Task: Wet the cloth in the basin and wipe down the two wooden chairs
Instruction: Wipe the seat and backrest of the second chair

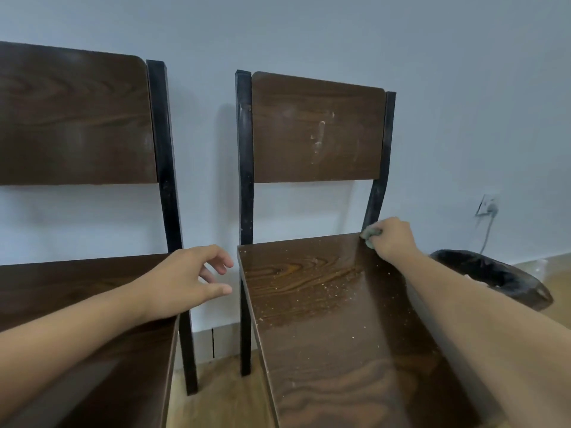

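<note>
Two dark wooden chairs with black metal frames stand side by side against a pale wall. The right chair point(315, 304) has pale crumbs and specks scattered over its seat and smears on its backrest. My right hand point(391, 239) is shut on a small grey-green cloth point(370, 233), pressed at the far right corner of that seat beside the black frame post. The left chair point(77, 118) fills the left side. My left hand point(191, 279) hovers over the left chair's seat edge, fingers apart and holding nothing. No basin is in view.
A black bin lined with a dark bag point(494, 279) sits on the floor just right of the right chair. A wall socket with a plugged cable point(488, 206) is behind it. A narrow gap of wooden floor point(216, 393) separates the chairs.
</note>
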A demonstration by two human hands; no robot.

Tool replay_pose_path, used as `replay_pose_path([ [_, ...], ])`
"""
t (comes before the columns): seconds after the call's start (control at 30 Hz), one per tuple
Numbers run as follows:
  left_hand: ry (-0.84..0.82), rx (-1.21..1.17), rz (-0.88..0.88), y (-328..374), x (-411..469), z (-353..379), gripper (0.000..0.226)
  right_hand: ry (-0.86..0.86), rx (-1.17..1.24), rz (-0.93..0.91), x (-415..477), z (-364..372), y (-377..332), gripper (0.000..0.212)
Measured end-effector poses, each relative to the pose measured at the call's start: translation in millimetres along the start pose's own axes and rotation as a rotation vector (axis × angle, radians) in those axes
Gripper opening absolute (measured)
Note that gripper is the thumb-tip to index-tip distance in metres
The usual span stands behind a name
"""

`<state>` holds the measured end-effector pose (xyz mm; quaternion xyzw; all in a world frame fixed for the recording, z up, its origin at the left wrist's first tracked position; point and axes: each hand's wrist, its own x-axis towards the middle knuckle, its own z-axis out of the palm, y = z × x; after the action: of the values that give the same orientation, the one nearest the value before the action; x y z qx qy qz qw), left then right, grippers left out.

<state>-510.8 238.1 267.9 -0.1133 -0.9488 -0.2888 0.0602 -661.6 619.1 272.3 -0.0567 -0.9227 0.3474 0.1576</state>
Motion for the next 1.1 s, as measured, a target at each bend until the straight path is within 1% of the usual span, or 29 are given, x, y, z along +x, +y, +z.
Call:
replay_pose_path([
  [0.2, 0.001, -0.004, -0.015, 1.7, 2.2, -2.4, 0.035, -0.175, 0.009, -0.225, -15.9, 60.5, -65.8, 0.028],
  [0.33, 0.027, -0.060, -0.032, 2.8, -0.8, -1.1, 0.037, -0.207, -0.011, -0.315, -42.8, 63.6, -76.5, 0.034],
  [0.47, 0.021, -0.128, -0.050, 9.1, -10.0, -0.5, 0.040, -0.329, -0.072, -0.437, -79.0, 36.3, -82.0, 0.040],
  [0.53, -0.009, -0.145, -0.048, 15.8, -17.2, -1.2, 0.045, -0.422, -0.048, -0.455, -101.0, 24.1, -81.9, 0.041],
  [0.67, -0.067, -0.100, -0.015, 27.6, -37.0, -2.1, 0.058, -0.575, 0.002, -0.497, -160.0, -9.3, -75.7, 0.041],
  [0.77, -0.062, -0.070, 0.023, 37.4, -53.5, -4.8, 0.062, -0.673, 0.001, -0.546, -208.8, -42.0, -66.3, 0.047],
  [0.83, -0.069, -0.072, 0.037, 44.8, -65.1, -6.4, 0.061, -0.723, 0.015, -0.536, -237.2, -63.7, -58.5, 0.052],
  [0.93, -0.100, -0.088, 0.063, 54.7, -78.4, -8.2, 0.057, -0.796, 0.075, -0.506, -273.5, -90.7, -47.0, 0.052],
  [1.03, -0.123, -0.124, 0.072, 62.7, -89.9, -7.0, 0.056, -0.916, 0.118, -0.437, -290.6, -123.7, -45.5, 0.043],
  [1.07, -0.126, -0.126, 0.080, 63.1, -92.8, -6.9, 0.056, -0.930, 0.121, -0.427, -284.5, -134.6, -48.7, 0.039],
  [1.1, -0.131, -0.119, 0.087, 62.6, -95.3, -7.2, 0.056, -0.886, 0.093, -0.436, -271.4, -142.0, -51.9, 0.038],
])
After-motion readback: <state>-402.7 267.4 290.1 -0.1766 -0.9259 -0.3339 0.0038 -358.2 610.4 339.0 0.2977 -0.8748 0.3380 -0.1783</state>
